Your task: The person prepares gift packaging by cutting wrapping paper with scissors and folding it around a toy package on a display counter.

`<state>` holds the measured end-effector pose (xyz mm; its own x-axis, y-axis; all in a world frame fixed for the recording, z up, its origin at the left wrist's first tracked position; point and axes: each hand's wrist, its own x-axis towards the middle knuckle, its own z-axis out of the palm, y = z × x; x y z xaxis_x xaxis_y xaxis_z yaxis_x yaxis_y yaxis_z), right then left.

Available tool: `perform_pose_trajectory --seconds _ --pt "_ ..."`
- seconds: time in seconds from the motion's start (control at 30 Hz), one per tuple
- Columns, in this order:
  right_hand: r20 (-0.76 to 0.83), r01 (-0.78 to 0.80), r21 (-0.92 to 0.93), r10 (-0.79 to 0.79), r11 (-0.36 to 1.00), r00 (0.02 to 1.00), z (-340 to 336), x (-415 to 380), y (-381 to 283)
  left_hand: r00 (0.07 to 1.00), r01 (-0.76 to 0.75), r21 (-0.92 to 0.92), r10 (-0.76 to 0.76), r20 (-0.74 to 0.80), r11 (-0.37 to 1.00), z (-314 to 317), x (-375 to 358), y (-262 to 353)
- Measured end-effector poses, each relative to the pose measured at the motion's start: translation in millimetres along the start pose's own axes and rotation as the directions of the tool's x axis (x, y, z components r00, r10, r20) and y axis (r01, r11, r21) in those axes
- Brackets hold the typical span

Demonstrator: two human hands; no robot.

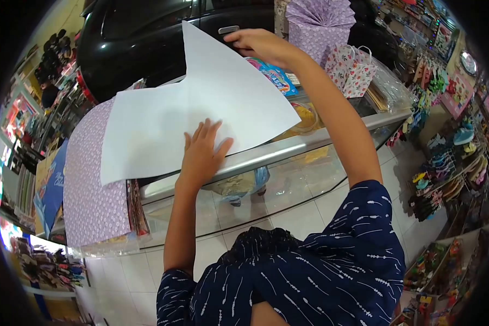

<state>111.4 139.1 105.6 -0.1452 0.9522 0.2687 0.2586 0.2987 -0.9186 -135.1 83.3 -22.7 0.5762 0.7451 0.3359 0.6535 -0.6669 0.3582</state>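
A large white paper sheet lies over the counter, with a crease down its middle and its upper right part raised to a point. My left hand presses flat on the sheet near its front edge, fingers spread. Beyond the sheet's slanted right edge is my right hand, its fingers stretched to the left and holding nothing visible. The right fingertips are close to that edge. Purple floral wrapping paper lies under the sheet's left side and drapes over the counter's end.
The glass counter has a metal front rail. Behind my right arm stand a purple floral bag with a pleated fan and a small floral gift bag. A colourful packet sits beside the sheet. Racks of goods line the right.
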Motion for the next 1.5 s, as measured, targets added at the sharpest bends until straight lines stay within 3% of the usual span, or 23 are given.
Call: perform_pose_trajectory --seconds 0.03,0.13,0.23,0.27,0.33,0.37,0.43,0.47,0.5,0.53,0.57,0.6,0.77,0.87,0.9,1.0,1.1,1.13,1.3,1.4,1.43,1.47,1.5 --pt "0.078 0.117 -0.282 -0.099 0.952 0.992 -15.1 -8.8 7.3 1.000 0.009 -0.026 -0.009 -0.009 1.000 -2.3 -1.3 -0.9" --pt "0.249 0.251 -0.648 -0.111 0.719 0.962 -52.9 -13.3 56.4 0.998 0.060 -0.116 -0.064 -0.028 0.991 -9.2 -8.3 -3.9" --pt "0.255 0.221 -0.622 -0.073 0.751 0.964 -29.2 -29.4 69.9 0.988 0.114 -0.250 -0.135 -0.069 0.961 -12.0 -11.2 -9.5" --pt "0.355 0.285 -0.470 -0.117 0.836 0.927 -21.8 -25.8 72.0 0.985 0.125 -0.292 -0.153 -0.076 0.948 -12.3 -11.8 -11.8" --pt "0.302 0.047 -0.063 -0.026 0.997 0.953 -6.7 -10.7 82.5 0.980 0.135 -0.371 -0.179 -0.088 0.919 -13.1 -10.3 -14.8" --pt "0.318 -0.050 0.190 -0.013 0.981 0.948 -5.5 -2.8 84.8 0.967 0.158 -0.441 -0.228 -0.110 0.884 -13.5 -10.7 -12.6" --pt "0.359 -0.241 0.634 -0.003 0.735 0.933 -6.2 7.7 89.6 0.957 0.188 -0.486 -0.271 -0.105 0.854 -12.7 -10.0 -13.6" --pt "0.342 -0.090 0.393 -0.054 0.915 0.938 -7.0 9.5 93.8 0.950 0.207 -0.507 -0.296 -0.101 0.837 -13.0 -9.1 -12.4" --pt "0.342 0.074 0.111 -0.108 0.991 0.934 -6.2 10.6 98.1 0.945 0.229 -0.473 -0.311 -0.104 0.851 -14.8 -9.1 -9.2" --pt "0.357 0.235 -0.181 -0.159 0.955 0.920 -4.4 10.4 97.5 0.945 0.224 -0.463 -0.308 -0.113 0.858 -14.4 -9.3 -8.5" --pt "0.446 0.367 -0.462 -0.146 0.808 0.883 -7.3 8.9 95.3 0.945 0.218 -0.453 -0.304 -0.124 0.864 -14.1 -10.0 -8.3" --pt "0.396 0.274 -0.398 -0.105 0.876 0.912 -2.6 2.6 96.8 0.945 0.213 -0.443 -0.299 -0.133 0.871 -14.0 -10.4 -8.5" --pt "0.415 0.448 -0.785 -0.173 0.427 0.893 -3.8 4.3 108.8 0.937 0.204 -0.458 -0.308 -0.163 0.865 -11.2 -11.2 -12.3" --pt "0.522 0.486 -0.768 -0.030 0.417 0.852 -19.0 14.7 99.6 0.927 0.225 -0.469 -0.335 -0.166 0.854 -13.9 -10.7 -7.8" --pt "0.514 0.522 -0.757 -0.136 0.393 0.847 -24.9 16.3 105.8 0.924 0.231 -0.480 -0.346 -0.164 0.846 -14.3 -10.7 -7.2" --pt "0.607 0.542 -0.586 -0.116 0.603 0.786 -44.3 27.8 98.8 0.924 0.220 -0.484 -0.340 -0.175 0.847 -12.4 -10.8 -9.6" --pt "0.518 0.493 -0.618 -0.155 0.613 0.841 -55.1 31.8 64.5 0.924 0.219 -0.504 -0.343 -0.166 0.835 -12.9 -10.3 -10.6" --pt "0.480 0.405 -0.593 -0.099 0.696 0.872 -53.0 27.3 41.2 0.924 0.227 -0.503 -0.348 -0.160 0.834 -13.3 -10.5 -10.7" --pt "0.502 0.463 -0.626 -0.130 0.627 0.855 -46.3 42.1 10.1 0.936 0.235 -0.501 -0.333 -0.116 0.833 -17.8 -9.6 -6.2" --pt "0.413 0.304 -0.869 0.233 0.391 0.880 -24.5 26.9 -10.8 0.979 0.143 -0.248 -0.174 -0.107 0.958 -17.1 -12.8 -2.3" --pt "0.447 0.349 -0.845 0.179 0.405 0.876 -28.8 43.6 23.1 0.986 0.108 -0.115 -0.121 -0.115 0.987 -14.9 -14.4 3.3" --pt "0.445 0.373 -0.890 0.322 0.261 0.836 -28.3 52.2 34.2 0.991 0.072 0.019 -0.070 -0.117 0.997 -13.7 -15.7 5.9" --pt "0.431 0.404 -0.902 0.362 0.151 0.827 -22.5 45.3 32.8 0.989 0.083 -0.008 -0.084 -0.118 0.997 -11.4 -15.2 1.8"
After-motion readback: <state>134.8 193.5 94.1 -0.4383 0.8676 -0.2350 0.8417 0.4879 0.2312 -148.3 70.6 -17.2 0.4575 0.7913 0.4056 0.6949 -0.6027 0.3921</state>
